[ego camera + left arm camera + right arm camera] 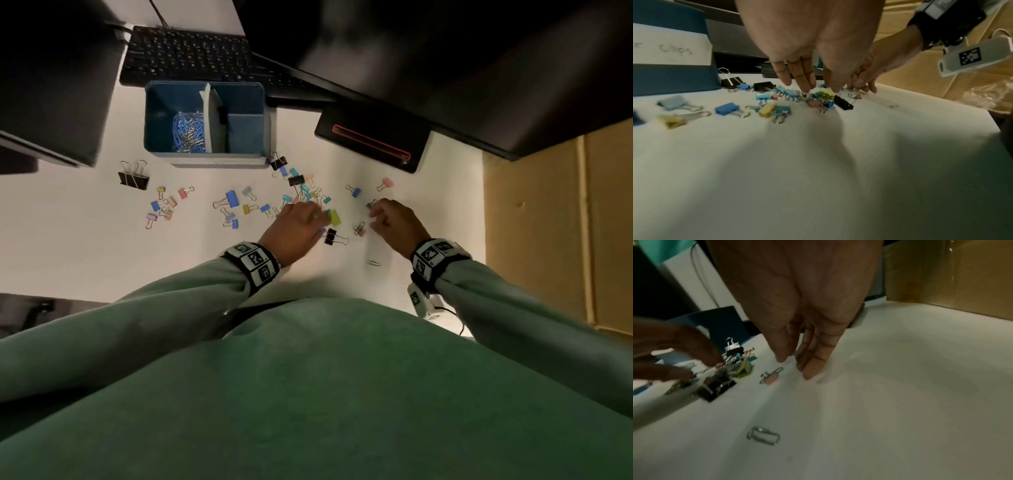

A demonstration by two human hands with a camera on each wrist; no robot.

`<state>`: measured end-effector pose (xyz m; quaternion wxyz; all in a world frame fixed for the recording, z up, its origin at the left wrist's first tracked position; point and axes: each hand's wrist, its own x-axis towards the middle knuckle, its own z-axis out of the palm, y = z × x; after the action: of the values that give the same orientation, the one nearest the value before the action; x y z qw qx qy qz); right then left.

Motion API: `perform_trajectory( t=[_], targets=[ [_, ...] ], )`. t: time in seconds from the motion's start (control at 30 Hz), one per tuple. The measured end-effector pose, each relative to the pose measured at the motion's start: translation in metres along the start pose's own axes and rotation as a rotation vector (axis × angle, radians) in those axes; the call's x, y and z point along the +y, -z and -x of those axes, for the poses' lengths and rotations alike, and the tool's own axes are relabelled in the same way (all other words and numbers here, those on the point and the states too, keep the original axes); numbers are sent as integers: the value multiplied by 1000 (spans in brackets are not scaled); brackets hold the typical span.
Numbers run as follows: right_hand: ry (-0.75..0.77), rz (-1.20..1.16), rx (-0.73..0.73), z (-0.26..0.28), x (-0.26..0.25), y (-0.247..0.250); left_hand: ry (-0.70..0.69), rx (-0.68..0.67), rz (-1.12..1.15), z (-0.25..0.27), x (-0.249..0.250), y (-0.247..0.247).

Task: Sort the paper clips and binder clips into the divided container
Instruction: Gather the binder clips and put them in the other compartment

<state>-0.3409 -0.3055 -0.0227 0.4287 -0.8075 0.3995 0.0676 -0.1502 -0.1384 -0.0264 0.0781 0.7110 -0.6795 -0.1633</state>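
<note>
A: Item one, left grip?
B: Fingers extended downward, tips in the binder clips heap on the tabletop; whether it pinches one, cannot tell.
A: Right grip?
B: Fingers relaxed, holding nothing; pink clip just left of it, paper clip nearer the wrist.
A: Divided container?
B: Beyond the left grip, paper clips in its left compartment.

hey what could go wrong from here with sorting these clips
The left hand is reaching into a tangled heap of binder clips; interlocked handles could lift several together and scatter them. The single paper clip lies apart, near the table's front edge, and could be overlooked. The container already holds paper clips on its left side; binder clips could be misdropped there.
</note>
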Motion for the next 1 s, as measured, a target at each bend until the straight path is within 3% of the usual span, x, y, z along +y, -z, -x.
perform_trajectory(
  t=[0.23, 0.4, 0.53, 0.6, 0.7, 0.87, 1.0],
  targets=[
    [180, 266, -88, -3, -8, -21, 81, -132, -53, -29, 5, 2],
    [124, 162, -69, -8, -15, -16, 122, -61, -80, -25, -2, 4],
    [-3, -100, 73, -2, -3, -2, 104, -14, -49, -33, 8, 2],
    [-47, -49, 107, 3, 12, 4, 66, -48, -20, -44, 19, 2],
    [-21, 122, 36, 18, 26, 7, 45, -162, -47, -64, 36, -2],
    [203, 392, -237, 44, 28, -6, 38, -247, -160, -77, 50, -9],
    [190, 428, -230, 42, 24, -20, -47, -253, -195, -68, 46, 0]
  ],
)
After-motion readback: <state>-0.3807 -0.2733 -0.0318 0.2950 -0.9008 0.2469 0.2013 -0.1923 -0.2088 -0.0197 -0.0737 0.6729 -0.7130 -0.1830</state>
